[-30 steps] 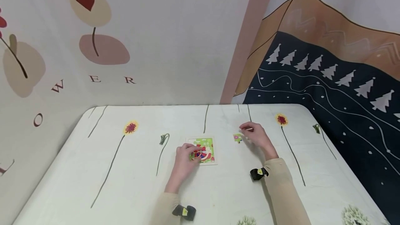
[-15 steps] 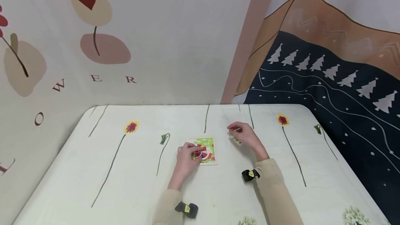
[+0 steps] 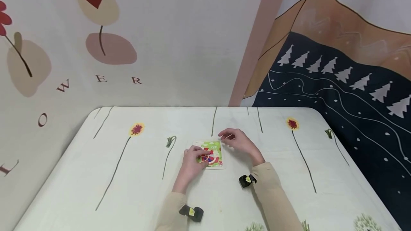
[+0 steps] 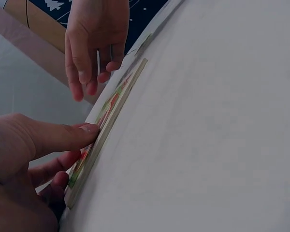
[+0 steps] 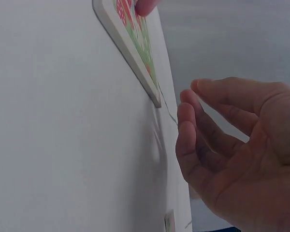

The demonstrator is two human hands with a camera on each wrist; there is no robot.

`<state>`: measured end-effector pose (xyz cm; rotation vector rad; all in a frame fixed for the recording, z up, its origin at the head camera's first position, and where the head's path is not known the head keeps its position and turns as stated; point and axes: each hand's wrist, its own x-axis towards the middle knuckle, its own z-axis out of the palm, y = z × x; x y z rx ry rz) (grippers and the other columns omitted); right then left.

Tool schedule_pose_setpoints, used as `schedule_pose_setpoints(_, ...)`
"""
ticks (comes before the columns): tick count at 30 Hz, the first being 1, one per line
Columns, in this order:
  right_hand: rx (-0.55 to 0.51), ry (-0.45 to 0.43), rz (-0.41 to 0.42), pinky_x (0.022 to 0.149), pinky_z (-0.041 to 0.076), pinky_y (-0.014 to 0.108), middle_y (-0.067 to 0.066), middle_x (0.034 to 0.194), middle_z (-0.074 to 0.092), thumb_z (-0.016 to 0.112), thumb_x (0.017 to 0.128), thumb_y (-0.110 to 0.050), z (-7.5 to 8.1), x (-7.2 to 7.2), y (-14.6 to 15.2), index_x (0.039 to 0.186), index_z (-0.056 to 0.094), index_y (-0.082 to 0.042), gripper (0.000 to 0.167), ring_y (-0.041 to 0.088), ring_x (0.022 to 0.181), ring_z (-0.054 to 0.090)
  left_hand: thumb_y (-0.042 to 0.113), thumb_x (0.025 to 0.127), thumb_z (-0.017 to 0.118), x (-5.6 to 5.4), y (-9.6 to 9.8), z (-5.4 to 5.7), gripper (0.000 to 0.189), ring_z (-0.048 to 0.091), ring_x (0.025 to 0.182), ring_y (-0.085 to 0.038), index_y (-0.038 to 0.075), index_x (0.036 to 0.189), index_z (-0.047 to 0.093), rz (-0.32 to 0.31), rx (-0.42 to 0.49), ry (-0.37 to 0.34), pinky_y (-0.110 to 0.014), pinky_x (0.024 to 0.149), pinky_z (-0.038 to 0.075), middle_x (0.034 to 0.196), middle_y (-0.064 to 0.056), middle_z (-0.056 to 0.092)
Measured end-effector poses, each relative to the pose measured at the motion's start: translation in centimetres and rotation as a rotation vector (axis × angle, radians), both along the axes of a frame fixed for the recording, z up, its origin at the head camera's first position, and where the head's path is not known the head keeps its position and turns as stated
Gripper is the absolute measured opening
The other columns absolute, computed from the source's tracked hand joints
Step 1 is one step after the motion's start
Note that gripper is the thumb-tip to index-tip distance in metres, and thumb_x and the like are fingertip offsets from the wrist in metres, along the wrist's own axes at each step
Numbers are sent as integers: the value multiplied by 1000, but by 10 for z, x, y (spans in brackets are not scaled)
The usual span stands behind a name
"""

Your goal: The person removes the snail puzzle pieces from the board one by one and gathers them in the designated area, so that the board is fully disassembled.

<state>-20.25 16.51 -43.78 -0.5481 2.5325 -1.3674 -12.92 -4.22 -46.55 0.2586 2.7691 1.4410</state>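
A flat jigsaw puzzle board (image 3: pixel 216 152) with a green and red picture lies on the white tabletop. My left hand (image 3: pixel 191 163) rests on its left part, thumb and fingertips pressing on the picture and covering some of it. In the left wrist view, the thumb (image 4: pixel 70 137) lies along the board's near side. Just past the board's upper right corner is my right hand (image 3: pixel 239 141), raised over the table with fingers loosely bent and nothing between them. A small loose puzzle piece (image 5: pixel 170 222) lies on the table beneath the right hand, hidden in the head view.
The tabletop (image 3: pixel 141 184) carries printed flowers and stems. Behind it rises a pale wall hanging (image 3: pixel 179 45), with a dark tree-patterned cloth (image 3: pixel 334 92) at the right. Each wrist wears a black strap-on camera (image 3: pixel 191 213).
My right hand has moved left, from above the loose puzzle piece to beside the board's upper right corner. The left hand has stayed on the board. The head view has shifted slightly.
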Motion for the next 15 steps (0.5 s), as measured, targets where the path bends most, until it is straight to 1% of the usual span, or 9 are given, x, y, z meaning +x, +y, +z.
schedule_pose_setpoints(5, 22, 14, 118, 76, 49, 32, 9, 100, 65, 57, 93, -1, 0, -3, -11, 115, 66, 0, 24, 22, 91, 61, 2, 78, 76, -1, -3, 1, 31, 42, 106, -32, 5, 109, 73, -13, 0, -8, -45, 85, 40, 112, -11, 53)
schedule_pose_setpoints(8, 44, 18, 177, 80, 48, 32, 10, 102, 66, 57, 93, 1, 0, -6, -17, 115, 67, -1, 24, 21, 92, 60, 2, 78, 76, -1, -3, 0, 32, 42, 106, -31, 5, 109, 72, -18, 1, -17, -45, 86, 39, 112, -11, 53)
schedule_pose_setpoints(13, 59, 8, 246, 81, 48, 30, 10, 103, 67, 57, 92, 2, -1, -7, -26, 113, 67, 0, 23, 18, 92, 61, 0, 78, 75, -1, -5, -2, 31, 41, 107, -31, 4, 109, 72, -24, 25, -14, -45, 86, 39, 113, -10, 52)
schedule_pose_setpoints(15, 62, 9, 259, 81, 48, 30, 9, 104, 67, 57, 91, 3, -1, -7, -29, 112, 68, 1, 24, 16, 91, 60, 0, 78, 75, -1, -5, -3, 30, 40, 107, -31, 3, 108, 73, -26, 34, -14, -45, 86, 40, 112, -10, 52)
